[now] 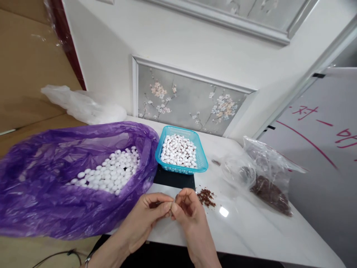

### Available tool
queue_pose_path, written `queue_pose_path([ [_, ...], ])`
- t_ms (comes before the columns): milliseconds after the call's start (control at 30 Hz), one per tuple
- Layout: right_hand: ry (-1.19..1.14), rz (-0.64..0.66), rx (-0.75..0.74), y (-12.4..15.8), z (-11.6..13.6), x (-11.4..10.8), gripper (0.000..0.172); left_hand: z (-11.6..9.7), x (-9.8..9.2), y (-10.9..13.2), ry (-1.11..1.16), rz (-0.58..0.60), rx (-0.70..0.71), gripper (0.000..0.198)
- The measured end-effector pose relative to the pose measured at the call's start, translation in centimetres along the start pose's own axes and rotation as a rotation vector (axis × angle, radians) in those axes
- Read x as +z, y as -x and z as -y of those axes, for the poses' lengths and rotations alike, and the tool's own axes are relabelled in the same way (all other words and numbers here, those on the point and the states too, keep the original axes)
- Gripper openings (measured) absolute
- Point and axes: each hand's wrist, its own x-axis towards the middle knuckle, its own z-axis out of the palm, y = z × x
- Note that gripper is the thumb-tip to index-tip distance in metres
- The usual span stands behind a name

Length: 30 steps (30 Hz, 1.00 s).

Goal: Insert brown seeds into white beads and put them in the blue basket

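My left hand (152,214) and my right hand (188,212) meet over the front of the white table, fingertips pinched together. Whatever sits between them is too small and hidden to make out. Just beyond my right hand lies a small heap of reddish-brown bits (206,197). Behind my hands a blue plastic basket (203,154) holds many small white oval pieces (178,150), some with brown showing. To the left, a purple plastic bag (55,212) lies open with plain white oval pieces (111,171) inside.
A clear bag of dark brown material (270,195) stands at the right, beside a clear plastic container (238,171). The basket rests partly over a black flat object (174,178). A white plastic bag (86,106) lies at the back left. A whiteboard (320,167) borders the right side.
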Motion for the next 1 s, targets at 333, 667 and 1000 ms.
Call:
queue_pose_path([
  [333, 0.311, -0.319, -0.154, 0.7, 0.5, -5.0, 0.025, -0.2, -0.2, 0.1, 0.076, -0.063, -0.038, 0.023],
  [667, 1.018, -0.500, -0.178, 0.6, 1.4, -12.5, 0.027, -0.6, 0.3, -0.6, -0.081, -0.161, 0.063, 0.019],
  [1000, 1.227, -0.449, -0.155, 0.2, 1.1, -11.5, 0.022, -5.8, 4.8, -6.8, -0.235, -0.190, 0.378, 0.056],
])
